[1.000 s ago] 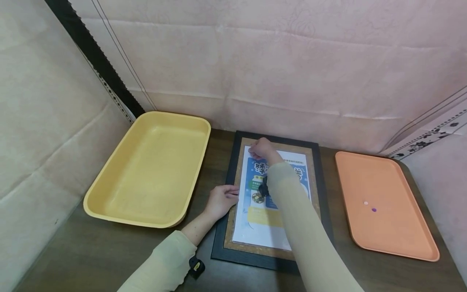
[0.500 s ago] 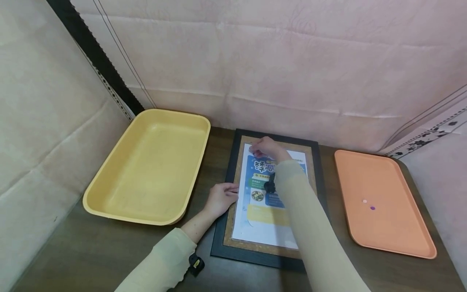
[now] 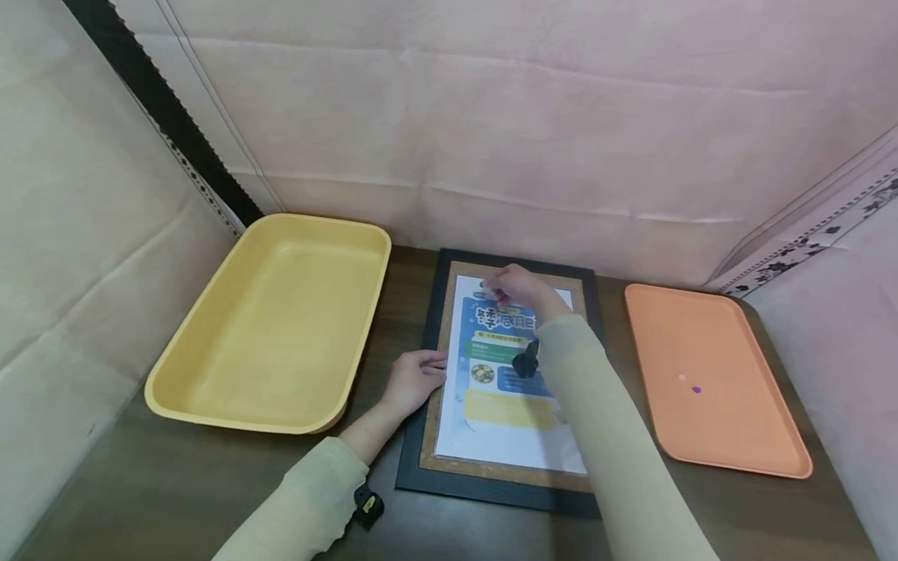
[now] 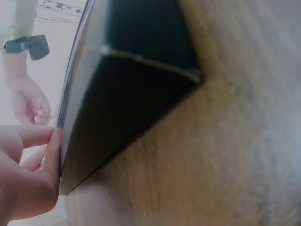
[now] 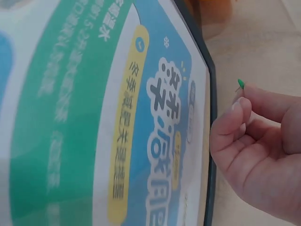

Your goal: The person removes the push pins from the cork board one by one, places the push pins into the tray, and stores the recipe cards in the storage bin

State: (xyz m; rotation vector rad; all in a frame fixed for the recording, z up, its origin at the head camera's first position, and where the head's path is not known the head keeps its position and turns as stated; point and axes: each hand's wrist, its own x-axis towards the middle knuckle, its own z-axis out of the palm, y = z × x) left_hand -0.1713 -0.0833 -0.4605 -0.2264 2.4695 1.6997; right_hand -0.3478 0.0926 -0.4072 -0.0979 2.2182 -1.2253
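Observation:
A printed poster with blue, green and yellow panels lies on a cork board with a dark frame. My left hand rests at the poster's left edge, fingers fairly straight, with fingertips right at that edge in the left wrist view. Above the poster's upper part is my right hand. Between its thumb and index finger it pinches a thumbtack with a green head, whose thin metal point shows in the right wrist view.
To the left stands a deep yellow tray. An orange tray on the right holds a purple tack and a pale one. Fabric walls close in the back and sides of the dark wooden table.
My right hand has shifted rightward over the board, away from the poster's top left corner, uncovering more of the title. My left hand stays at the left edge. The head view has turned slightly.

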